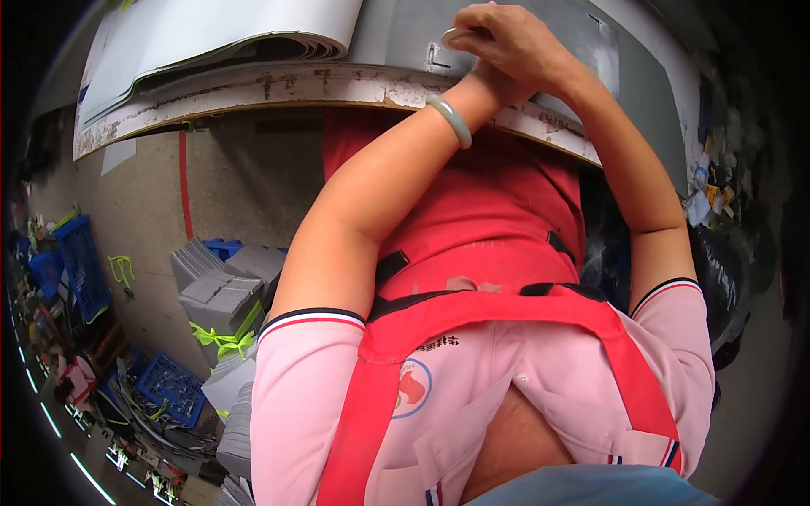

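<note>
Over the table's near edge, my two hands cross at the wrists. My right hand [516, 44] lies on top, its fingers curled around a small pale thing with a rounded edge [451, 38], whose kind I cannot make out. Beneath it is my left hand [504, 84], its fingers hidden by the right. A pale green bangle [450, 121] circles my left wrist. Under the hands lies a dark grey sheet [413, 38] with black corner marks.
Large white sheets [211, 29] with a curled edge are stacked at the table's left. The worn white table edge [278, 87] runs across in front of me. Bundled grey pieces [221, 295] with green ties and blue crates [84, 266] stand on the floor at left; a black bag [721, 278] is at right.
</note>
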Demonstrator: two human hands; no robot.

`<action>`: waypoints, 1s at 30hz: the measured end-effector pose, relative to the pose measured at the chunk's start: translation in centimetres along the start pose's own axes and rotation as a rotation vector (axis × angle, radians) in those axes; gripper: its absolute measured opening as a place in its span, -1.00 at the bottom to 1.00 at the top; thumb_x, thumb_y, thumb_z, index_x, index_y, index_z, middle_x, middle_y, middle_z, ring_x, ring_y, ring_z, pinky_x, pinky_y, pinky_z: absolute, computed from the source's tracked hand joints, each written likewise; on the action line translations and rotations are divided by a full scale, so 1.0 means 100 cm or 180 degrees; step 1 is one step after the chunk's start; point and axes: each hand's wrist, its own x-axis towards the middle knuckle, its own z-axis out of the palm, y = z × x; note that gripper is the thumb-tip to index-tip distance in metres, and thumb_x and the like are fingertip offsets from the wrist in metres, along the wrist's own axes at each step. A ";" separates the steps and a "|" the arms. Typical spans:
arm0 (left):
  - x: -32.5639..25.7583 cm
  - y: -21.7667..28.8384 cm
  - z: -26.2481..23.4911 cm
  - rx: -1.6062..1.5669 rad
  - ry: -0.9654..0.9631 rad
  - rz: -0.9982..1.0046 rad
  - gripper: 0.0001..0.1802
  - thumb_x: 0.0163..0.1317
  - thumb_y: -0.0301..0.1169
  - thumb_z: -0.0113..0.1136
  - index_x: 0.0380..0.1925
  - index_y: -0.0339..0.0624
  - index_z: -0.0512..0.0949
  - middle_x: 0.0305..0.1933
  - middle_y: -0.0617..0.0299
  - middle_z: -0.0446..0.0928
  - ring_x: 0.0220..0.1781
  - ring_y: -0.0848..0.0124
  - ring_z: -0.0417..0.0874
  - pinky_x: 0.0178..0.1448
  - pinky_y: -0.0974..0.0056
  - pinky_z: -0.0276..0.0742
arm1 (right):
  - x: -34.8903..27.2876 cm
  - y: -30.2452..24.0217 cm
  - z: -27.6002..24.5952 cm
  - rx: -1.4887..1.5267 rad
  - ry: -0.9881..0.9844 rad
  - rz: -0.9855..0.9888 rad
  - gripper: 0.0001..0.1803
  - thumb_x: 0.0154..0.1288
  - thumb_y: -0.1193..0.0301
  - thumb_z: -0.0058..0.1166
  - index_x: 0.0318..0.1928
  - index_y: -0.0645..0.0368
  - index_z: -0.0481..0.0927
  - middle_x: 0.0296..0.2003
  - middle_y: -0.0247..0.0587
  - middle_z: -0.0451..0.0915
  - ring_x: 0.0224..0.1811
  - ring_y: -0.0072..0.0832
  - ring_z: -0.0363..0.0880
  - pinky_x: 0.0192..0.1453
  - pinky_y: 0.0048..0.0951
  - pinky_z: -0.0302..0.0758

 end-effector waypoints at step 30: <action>0.021 0.141 -0.083 0.0746 -0.1948 0.0525 -0.66 0.13 -0.45 0.44 -0.05 -0.09 0.68 -0.01 0.20 0.62 0.03 0.18 0.60 0.11 0.16 0.50 | -0.176 0.282 -0.031 0.7261 0.1220 -0.0823 -0.71 0.41 0.37 0.29 0.08 0.14 0.65 -0.12 -0.23 0.75 -0.10 -0.38 0.76 0.07 -0.26 0.73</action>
